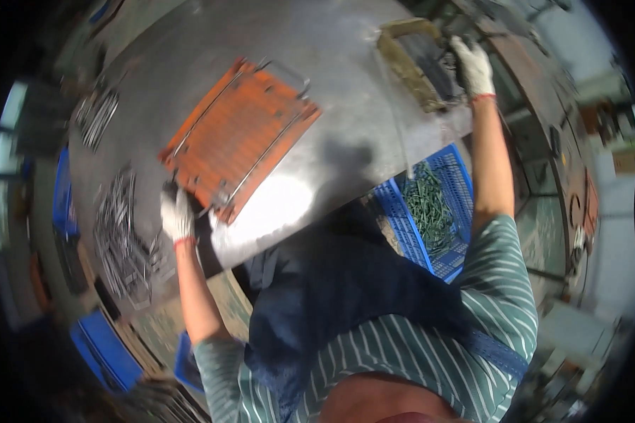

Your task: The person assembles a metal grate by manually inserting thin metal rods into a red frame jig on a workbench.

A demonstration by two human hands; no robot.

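Right now your left hand (176,215), in a white work glove with a red cuff, sits at the near corner of the orange perforated tray (240,134), its fingers curled over that corner where a thin metal rod frame runs along the tray's edge; the grip looks closed on the corner, though the glove hides just how the fingers meet. That tray lies flat and turned at an angle on the steel table (331,63), near the middle of the sheet-metal top, with wire rails crossing its orange face. Your right hand (473,67), gloved the same way, is stretched far out to the opposite corner of the table, well apart from the left, and rests on the dark inside of a grimy rectangular metal frame (409,63) with thick, dirt-coloured walls; you cannot tell whether it grasps anything there, since the fingers blur into the dark part. To the left of your left hand a heap of thin grey metal rods (123,233) lies along the table's edge, and a smaller bundle of rods (95,116) lies farther up that side. Below the table's right edge, beside your right forearm, a blue slotted plastic crate (455,183) holds a pile of greenish metal pieces (430,204). Your striped shirt and dark apron fill the lower frame.
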